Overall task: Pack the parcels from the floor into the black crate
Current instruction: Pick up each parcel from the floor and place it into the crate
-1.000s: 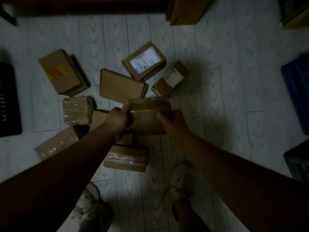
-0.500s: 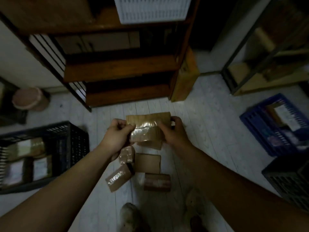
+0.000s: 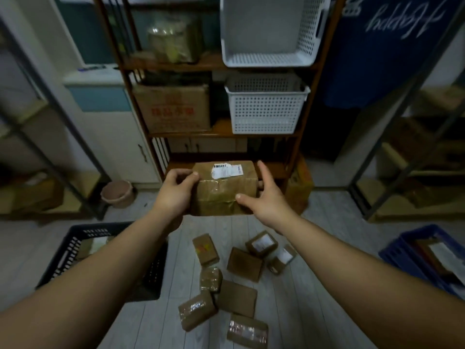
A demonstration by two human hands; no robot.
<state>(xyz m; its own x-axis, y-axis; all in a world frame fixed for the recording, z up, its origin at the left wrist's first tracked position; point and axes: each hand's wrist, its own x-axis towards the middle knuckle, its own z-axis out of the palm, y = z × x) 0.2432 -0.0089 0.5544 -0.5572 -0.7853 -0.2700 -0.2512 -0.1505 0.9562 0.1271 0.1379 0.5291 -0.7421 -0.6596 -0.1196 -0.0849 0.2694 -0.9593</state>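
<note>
Between my two grips, up in front of the wooden shelf [image 3: 305,127], is one brown parcel [image 3: 224,197]. The left grip [image 3: 176,191] is curled round the parcel's left edge and pinches the top corner. I think that side carries most of the weight. The right grip [image 3: 266,197] is spread wide. Its thumb tip touches the front of the parcel, and its long fingers stand straight beside the right edge. I think that hand only steadies the parcel, so the left one can swing it over alone.

Shiny tape is wrapped round the parcel, so it may be slippery and needs a firm hold. Its white label [image 3: 226,170] faces up at me. I can see a bar code and some small print, but the print is too small to read.

The black crate [image 3: 73,245] sits low on my left, partly hidden behind the left arm, with something pale inside. The parcel is above the floor [image 3: 314,285] and not over the crate yet, so I judge the next move is down and to the left.

More parcels [image 3: 242,264] lie in a loose heap on the floor below. Two have white labels I cannot read, and one has a red and yellow mark.

Farther out, a cardboard box [image 3: 173,109] on the shelf has red writing, too blurry to read. A blue cloth [image 3: 402,59] on the right has loopy white writing that looks upside down, and I cannot make it out.
</note>
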